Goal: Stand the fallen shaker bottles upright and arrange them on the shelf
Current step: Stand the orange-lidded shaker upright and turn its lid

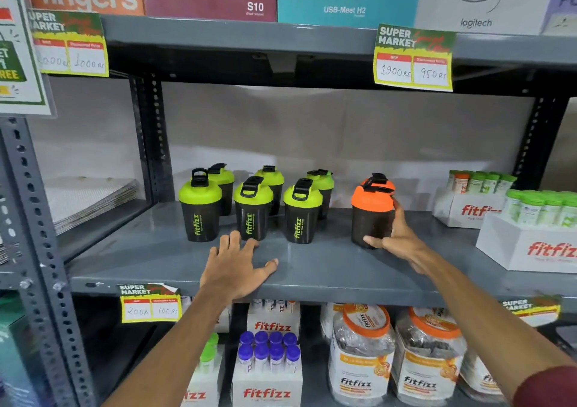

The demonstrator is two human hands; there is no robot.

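Six green-lidded shaker bottles stand upright in two rows at the middle of the frame, on the grey shelf. To their right stands an orange-lidded bottle, upright too, with a second orange lid just behind it. The right hand wraps around the front orange bottle — thumb low on its dark body, fingers curled behind the side. The left hand lies flat and spread on the shelf at lower centre, holding nothing, its fingertips just before the middle green bottle. White display boxes sit at the right edge.
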